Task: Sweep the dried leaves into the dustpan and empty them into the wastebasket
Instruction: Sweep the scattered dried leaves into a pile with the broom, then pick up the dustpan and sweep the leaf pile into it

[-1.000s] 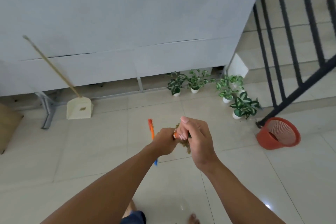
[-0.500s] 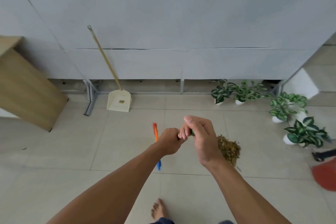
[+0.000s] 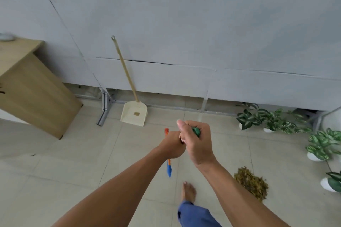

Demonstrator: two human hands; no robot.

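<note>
Right hand (image 3: 198, 145): gripping the green end (image 3: 196, 131) of the broom (image 3: 169, 167). Left hand (image 3: 171, 146): gripping the same broom just beside it. Leaves (image 3: 251, 183): lying piled on the floor (image 3: 73, 153), now sliding to the lower right as the view is swinging left. Dustpan (image 3: 134, 115): leaning at the wall (image 3: 184, 42), now standing nearer and ahead. Wastebasket: no longer showing. Judgement: the person is probably heading to fetch the dustpan; sweeping in is not yet begun.

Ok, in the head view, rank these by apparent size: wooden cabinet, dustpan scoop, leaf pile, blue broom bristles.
1. wooden cabinet
2. leaf pile and dustpan scoop: alike; the pile lies nearer the camera, so unranked
3. blue broom bristles
</note>
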